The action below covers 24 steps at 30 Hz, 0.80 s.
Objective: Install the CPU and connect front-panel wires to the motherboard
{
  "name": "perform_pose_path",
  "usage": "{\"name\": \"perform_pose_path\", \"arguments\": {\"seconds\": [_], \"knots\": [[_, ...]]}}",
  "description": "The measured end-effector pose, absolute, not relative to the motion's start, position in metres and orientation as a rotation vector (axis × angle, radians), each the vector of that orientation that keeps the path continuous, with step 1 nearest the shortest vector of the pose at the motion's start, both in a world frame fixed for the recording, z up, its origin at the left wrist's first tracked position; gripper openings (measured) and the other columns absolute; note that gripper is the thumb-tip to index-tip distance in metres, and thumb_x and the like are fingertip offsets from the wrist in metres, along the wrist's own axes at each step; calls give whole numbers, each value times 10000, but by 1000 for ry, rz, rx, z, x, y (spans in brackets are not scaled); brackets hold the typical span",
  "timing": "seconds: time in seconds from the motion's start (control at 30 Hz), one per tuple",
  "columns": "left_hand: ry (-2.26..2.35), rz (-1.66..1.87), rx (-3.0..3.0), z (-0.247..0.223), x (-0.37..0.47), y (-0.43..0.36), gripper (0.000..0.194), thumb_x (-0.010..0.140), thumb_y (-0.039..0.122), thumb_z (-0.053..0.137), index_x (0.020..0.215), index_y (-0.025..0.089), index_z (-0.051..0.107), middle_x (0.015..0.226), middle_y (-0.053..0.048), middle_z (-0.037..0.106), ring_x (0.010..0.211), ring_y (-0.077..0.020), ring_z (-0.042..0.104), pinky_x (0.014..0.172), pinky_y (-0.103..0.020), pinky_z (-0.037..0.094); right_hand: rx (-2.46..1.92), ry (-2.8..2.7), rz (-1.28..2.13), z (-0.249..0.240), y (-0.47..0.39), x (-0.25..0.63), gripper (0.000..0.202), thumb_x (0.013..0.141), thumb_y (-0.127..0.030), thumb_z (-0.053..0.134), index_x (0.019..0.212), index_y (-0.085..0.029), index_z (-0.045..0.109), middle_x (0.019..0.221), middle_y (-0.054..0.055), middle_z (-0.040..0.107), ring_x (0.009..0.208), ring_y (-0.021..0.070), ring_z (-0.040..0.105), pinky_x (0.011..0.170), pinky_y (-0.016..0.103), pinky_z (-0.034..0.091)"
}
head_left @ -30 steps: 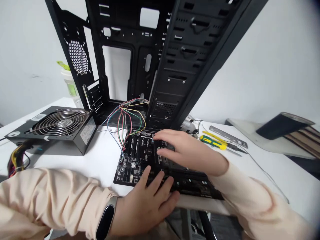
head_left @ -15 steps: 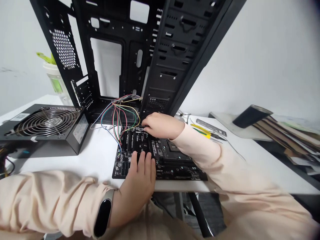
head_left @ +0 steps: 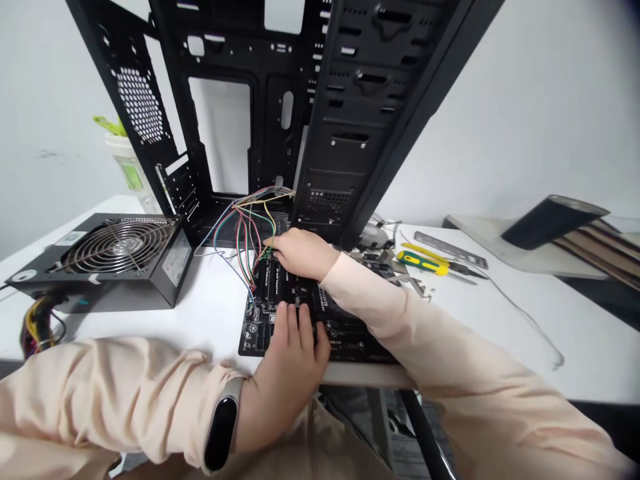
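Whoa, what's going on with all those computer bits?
A person is working on a black circuit board on a white table. The left hand rests flat on it; the right hand has its fingertips by a yellow wire at the board's far edge, though any grip is hard to see. Coloured wires run from the open black case behind to the board.

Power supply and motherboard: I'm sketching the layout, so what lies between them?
In the head view, white tabletop lies between the power supply and the motherboard, with thin coloured wires looping over the stretch nearer the computer case.
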<state>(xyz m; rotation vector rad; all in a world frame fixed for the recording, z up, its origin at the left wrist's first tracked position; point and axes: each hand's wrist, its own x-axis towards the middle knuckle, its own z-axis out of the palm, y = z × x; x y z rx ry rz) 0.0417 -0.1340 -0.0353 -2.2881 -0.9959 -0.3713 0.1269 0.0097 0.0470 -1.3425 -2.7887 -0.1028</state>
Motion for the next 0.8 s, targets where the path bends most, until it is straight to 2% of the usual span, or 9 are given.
{"name": "perform_pose_path", "arguments": {"seconds": [0.13,0.23,0.4,0.57,0.67,0.73,0.8], "knots": [[-986,-320,-2263,-35,41,-133,287,880,229,449,1081,97,606,1097,-230,675,1007,-337,652,937,-592,373,-1070,-2716,204,34,29,117,316,869,-141,464,1083,-196,691,1047,89,708,986,191,647,896,295,462],[-977,-321,-2248,-36,43,-133,281,879,237,448,1070,108,609,1086,-207,687,998,-322,659,933,-567,392,-948,-2628,345,23,40,112,266,839,-118,499,967,-158,728,936,71,730,890,165,655,849,258,464],[-1007,-340,-2226,-41,45,-133,287,865,257,475,1062,94,605,1093,-220,680,1046,-347,634,930,-592,392,-939,-2538,342,5,49,108,321,796,-48,476,967,-132,734,957,80,718,901,137,638,845,219,445],[-970,-311,-2243,-48,43,-132,289,869,244,465,1080,96,595,1089,-217,682,1031,-335,641,934,-574,384,-945,-2525,344,1,48,106,282,823,-87,477,925,-122,738,906,69,720,848,119,627,804,198,434],[-1014,-288,-2266,-46,46,-131,311,855,258,505,1108,98,590,1109,-247,663,1024,-369,635,933,-623,350,-984,-2553,355,8,44,105,277,826,-96,480,925,-118,738,845,62,722,763,109,620,734,191,432],[-1079,-208,-2368,-32,46,-132,374,831,317,565,1144,113,586,1152,-254,641,1061,-376,616,936,-606,367,-1011,-2588,355,16,43,103,267,804,-85,497,903,-110,744,823,69,723,741,113,620,709,192,428],[-1097,-122,-2617,-4,40,-134,653,773,560,578,1239,104,537,1201,-279,600,1104,-390,583,928,-555,405,-1025,-2628,350,22,44,101,246,773,-82,528,878,-106,750,837,79,726,768,127,628,721,194,429]]}}
